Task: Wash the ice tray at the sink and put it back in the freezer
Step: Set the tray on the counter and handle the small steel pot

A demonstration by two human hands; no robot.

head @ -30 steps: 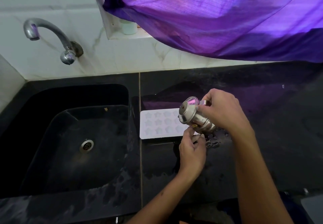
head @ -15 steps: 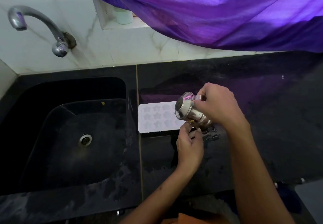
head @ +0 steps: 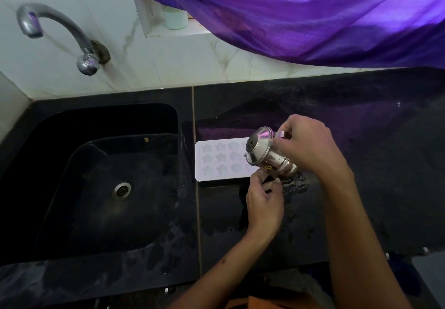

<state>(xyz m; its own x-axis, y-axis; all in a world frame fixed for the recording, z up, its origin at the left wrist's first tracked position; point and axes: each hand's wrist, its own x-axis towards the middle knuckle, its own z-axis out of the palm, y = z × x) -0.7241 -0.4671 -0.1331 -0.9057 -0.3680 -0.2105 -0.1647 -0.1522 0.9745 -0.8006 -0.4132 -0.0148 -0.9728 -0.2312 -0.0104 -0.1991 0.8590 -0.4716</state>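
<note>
Right hand [head: 310,149] grips a steel pot [head: 267,154] over the ice tray [head: 216,161]; left hand [head: 263,202] pinches something dark.

A black stone bench [head: 361,140] fills the lower half of the view, wet in patches, with a thin seam [head: 196,164] running from 12 toward 6 o'clock. At 9 o'clock a black basin [head: 60,188] is sunk into it, a steel drain [head: 122,189] at its bottom. White marble-veined wall tiles [head: 168,67] rise behind, carrying a curved chrome tap [head: 60,31] at 10 o'clock. A purple curtain [head: 313,14] drapes from 1 o'clock, tinting the light violet.
</note>
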